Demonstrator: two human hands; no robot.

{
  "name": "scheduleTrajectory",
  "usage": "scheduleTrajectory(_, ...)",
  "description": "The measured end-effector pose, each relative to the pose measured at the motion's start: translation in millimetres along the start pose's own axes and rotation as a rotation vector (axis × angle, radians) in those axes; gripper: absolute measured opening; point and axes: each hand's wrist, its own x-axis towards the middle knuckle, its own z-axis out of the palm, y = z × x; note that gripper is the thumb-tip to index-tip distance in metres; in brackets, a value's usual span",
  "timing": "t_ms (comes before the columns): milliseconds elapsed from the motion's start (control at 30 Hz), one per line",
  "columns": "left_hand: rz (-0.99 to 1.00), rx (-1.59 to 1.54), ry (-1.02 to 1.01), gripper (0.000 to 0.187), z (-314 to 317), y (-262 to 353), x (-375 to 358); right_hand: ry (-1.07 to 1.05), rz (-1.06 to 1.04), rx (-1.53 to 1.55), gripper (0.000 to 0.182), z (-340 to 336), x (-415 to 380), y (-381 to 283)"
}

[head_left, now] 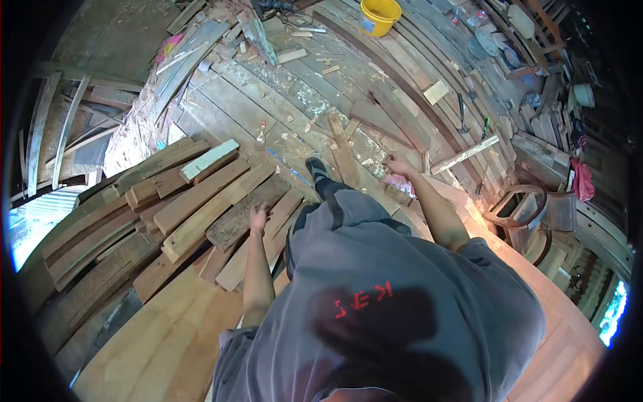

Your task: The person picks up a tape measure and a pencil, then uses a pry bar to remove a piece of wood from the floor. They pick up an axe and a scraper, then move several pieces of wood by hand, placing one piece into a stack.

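My left hand [259, 218] is over the pile of cut boards at the left, its fingers slightly apart. It rests at the edge of a dark, rough board [234, 224] and seems to touch it without gripping it. Beside that board lie a paler board [211, 214] and a brown board [201, 195]. My right hand [400, 164] hangs off to the right above the floor, fingers loosely bent and apart, with nothing visible in them. Just below it a pink and white wrapper [400, 184] lies on a small wooden block.
Offcuts and chips litter the plank floor [228, 100]. A yellow bucket [380, 17] stands at the far side. A hammer [462, 114] and a pale wood strip [465, 154] lie to the right, near a wooden chair [516, 208]. A light wooden panel [161, 342] is at lower left.
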Motion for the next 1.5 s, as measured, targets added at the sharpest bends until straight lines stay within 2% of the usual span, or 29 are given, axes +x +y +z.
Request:
scheduleTrajectory(133, -0.009, 0.048, -0.069, 0.041, 13, -9, 8, 0.025, 0.159, 0.074, 0.021, 7, -33, 86)
scheduleTrajectory(233, -0.023, 0.065, -0.112, 0.04, 17, -27, -8, -0.041, 0.342, 0.116, 0.021, 31, -72, 154)
scheduleTrajectory(367, -0.065, -0.009, -0.126, 0.036, 21, -71, -26, -0.166, 0.487, -0.06, 0.029, 42, -117, 180)
scheduleTrajectory(467, -0.14, -0.08, -0.099, 0.029, 27, -121, -43, -0.122, 0.431, -0.039, 0.025, 28, -120, 195)
scheduleTrajectory(500, -0.193, -0.09, -0.106, 0.027, 27, -117, -70, -0.111, 0.376, -0.017, 0.027, 20, -107, 217)
scheduleTrajectory(567, -0.274, -0.086, -0.157, 0.024, 30, -135, -95, -0.032, 0.35, 0.042, 0.027, 7, -110, 195)
scheduleTrajectory(633, -0.32, -0.057, -0.238, 0.021, 28, -178, -77, -0.008, 0.297, 0.165, 0.026, -5, -97, 164)
scheduleTrajectory(700, -0.321, -0.116, -0.181, 0.019, 34, -226, -46, -0.05, 0.248, 0.347, 0.026, -14, -77, 143)
scheduleTrajectory(733, -0.328, -0.142, -0.151, 0.018, 37, -250, -26, -0.02, 0.217, 0.253, 0.026, -17, -58, 132)
scheduleTrajectory(767, -0.303, -0.187, -0.26, 0.022, 36, -273, -2, 0.008, 0.19, 0.159, 0.027, -20, -37, 122)
scheduleTrajectory(800, -0.294, -0.189, -0.213, 0.023, 40, -270, -2, 0.004, 0.177, 0.204, 0.024, -20, -10, 116)
scheduleTrajectory(867, -0.277, -0.192, -0.12, 0.028, 56, -242, -4, -0.014, 0.142, 0.262, 0.019, -12, 23, 98)
scheduleTrajectory(900, -0.248, -0.111, -0.044, 0.032, 66, -201, -25, -0.025, 0.116, 0.276, 0.019, -10, 35, 77)
scheduleTrajectory(1033, -0.17, -0.105, -0.036, 0.033, 99, -157, -7, -0.11, 0.071, 0.385, 0.019, -5, 116, 40)
scheduleTrajectory(1100, -0.127, -0.134, 0.021, 0.029, 131, -146, 17, -0.229, 0.08, 0.37, 0.018, 2, 177, 57)
scheduleTrajectory(1133, -0.109, -0.13, 0.059, 0.026, 153, -125, 19, -0.195, 0.12, 0.308, 0.018, 0, 218, 50)
scheduleTrajectory(1233, -0.046, -0.195, 0.11, 0.03, 214, -131, 55, -0.156, 0.277, 0.2, 0.021, 25, 298, 81)
scheduleTrajectory(1333, -0.114, -0.319, 0.05, 0.025, 290, -119, 73, -0.158, 0.358, 0.049, 0.023, 46, 413, 137)
scheduleTrajectory(1400, -0.171, -0.384, 0.022, 0.024, 339, -110, 73, -0.159, 0.339, 0.058, 0.026, 51, 454, 132)
scheduleTrajectory(1467, -0.064, -0.268, -0.095, 0.026, 374, -160, 79, -0.071, 0.267, 0.105, 0.029, 79, 535, 189)
scheduleTrajectory(1500, -0.093, -0.246, -0.105, 0.027, 389, -169, 79, -0.096, 0.259, 0.072, 0.032, 81, 552, 190)
